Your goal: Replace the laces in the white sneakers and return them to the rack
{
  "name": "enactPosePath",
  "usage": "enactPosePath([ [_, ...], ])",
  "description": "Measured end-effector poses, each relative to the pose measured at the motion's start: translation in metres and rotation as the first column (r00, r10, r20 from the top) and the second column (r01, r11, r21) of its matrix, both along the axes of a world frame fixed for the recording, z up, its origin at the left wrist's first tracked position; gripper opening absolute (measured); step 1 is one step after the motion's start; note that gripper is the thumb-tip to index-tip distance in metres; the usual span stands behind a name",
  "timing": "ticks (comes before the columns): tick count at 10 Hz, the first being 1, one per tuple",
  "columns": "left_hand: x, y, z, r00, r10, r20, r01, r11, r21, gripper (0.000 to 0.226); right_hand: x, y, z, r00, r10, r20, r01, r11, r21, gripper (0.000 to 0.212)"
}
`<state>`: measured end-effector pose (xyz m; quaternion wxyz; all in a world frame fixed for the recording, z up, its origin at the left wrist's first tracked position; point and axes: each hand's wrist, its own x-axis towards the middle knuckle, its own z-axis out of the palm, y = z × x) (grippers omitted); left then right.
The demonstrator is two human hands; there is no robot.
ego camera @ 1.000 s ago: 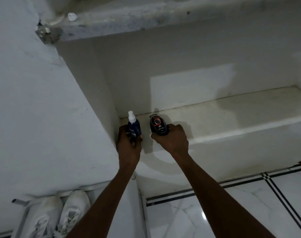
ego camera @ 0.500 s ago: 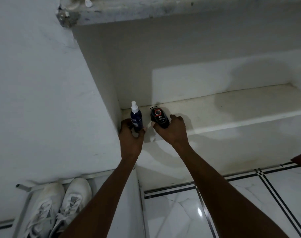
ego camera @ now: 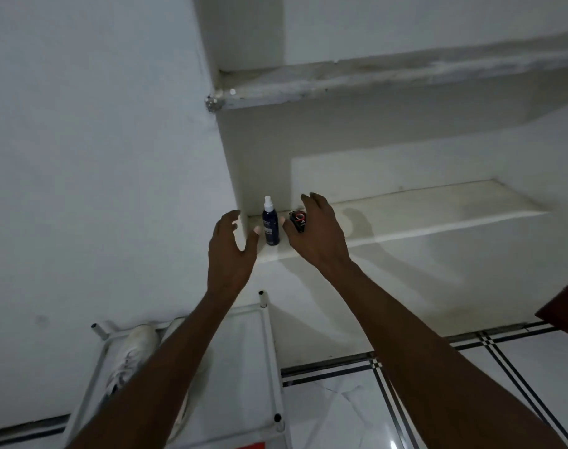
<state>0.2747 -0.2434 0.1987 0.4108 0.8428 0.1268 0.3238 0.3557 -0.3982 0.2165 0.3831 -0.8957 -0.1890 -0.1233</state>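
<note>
A dark blue spray bottle [ego camera: 271,225] with a white nozzle stands upright at the left end of a white wall shelf [ego camera: 438,218]. Beside it sits a small black and red container [ego camera: 298,221]. My left hand [ego camera: 232,251] hovers just left of the bottle, fingers spread, holding nothing. My right hand [ego camera: 318,234] is open in front of the black container, partly hiding it, fingers loose. Below, a white sneaker [ego camera: 130,358] lies on the top of a white metal rack [ego camera: 269,351]; my left forearm covers much of the pair.
A second, higher shelf ledge [ego camera: 373,82] juts out above. The white wall [ego camera: 98,157] stands close on the left. White floor tiles [ego camera: 341,416] with black stripes lie below. A dark brown edge [ego camera: 564,306] shows at the right border.
Both hands have let go of the bottle and the black container and pulled back, fingers now spread. The camera view has shifted, showing more of the rack.
</note>
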Motion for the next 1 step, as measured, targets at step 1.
enactPosePath([
  [1,-0.0505,0.0024,0.0553,0.995,0.047,0.085,-0.055,0.994,0.095,0.054,-0.0486,-0.0055,0.0492,0.990,0.007,0.141,-0.009,1.000,0.011,0.070],
])
